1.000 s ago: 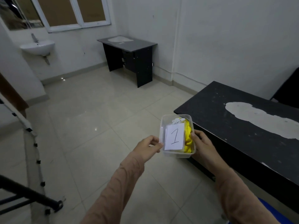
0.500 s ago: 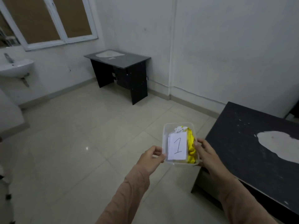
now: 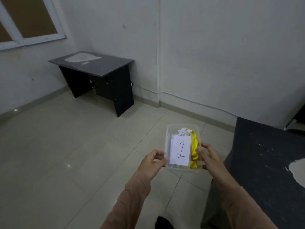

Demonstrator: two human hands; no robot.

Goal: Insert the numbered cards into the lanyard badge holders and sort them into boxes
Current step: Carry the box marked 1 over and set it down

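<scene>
Hands, two of them, hold one clear plastic box [image 3: 172, 129] in the air above a pale tiled floor [image 3: 66, 146]. The left hand [image 3: 152, 160] pinches the box's left rim between thumb and curled fingers. The right hand [image 3: 210, 156] grips the right side, thumb on the rim. Both arms wear tan sleeves.

One white card [image 3: 180, 149] with a handwritten "1" lies face up on top of the contents. Beside it on the right is a bunch of yellow lanyards [image 3: 194, 151]; how many cannot be told. White clips [image 3: 183, 131] sit at the far end of the box.

Two dark tables show: a large one [image 3: 264, 154] just right of the box, with a pale worn patch, and a small one [image 3: 99, 68] in the far corner. One white-framed window [image 3: 29, 22] is at upper left.
</scene>
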